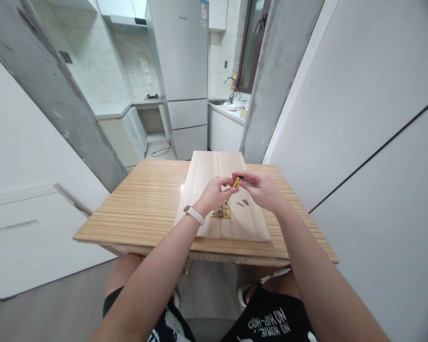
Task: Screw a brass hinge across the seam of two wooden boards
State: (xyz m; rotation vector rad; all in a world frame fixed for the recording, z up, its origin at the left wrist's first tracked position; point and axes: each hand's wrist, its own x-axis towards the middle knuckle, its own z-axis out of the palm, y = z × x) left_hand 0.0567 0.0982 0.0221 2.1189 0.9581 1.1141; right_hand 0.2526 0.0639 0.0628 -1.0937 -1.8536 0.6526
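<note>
Both hands meet above two light wooden boards (203,175) lying side by side on a striped wooden table (142,209). My right hand (262,190) pinches the yellow-and-black handle of a small screwdriver (236,182). My left hand (212,194), with a white band on the wrist, touches the tool's lower part. A brass hinge (224,213) lies across the seam between the boards, right under the hands. Two or three small screws (243,203) lie loose on the right board beside the hinge.
A concrete pillar (271,80) stands just behind the table's far right corner, and another pillar (53,90) slants at the left. White wall panels run along the right. A kitchen with a fridge (181,71) and a sink counter (228,111) lies beyond. My knees sit under the table's near edge.
</note>
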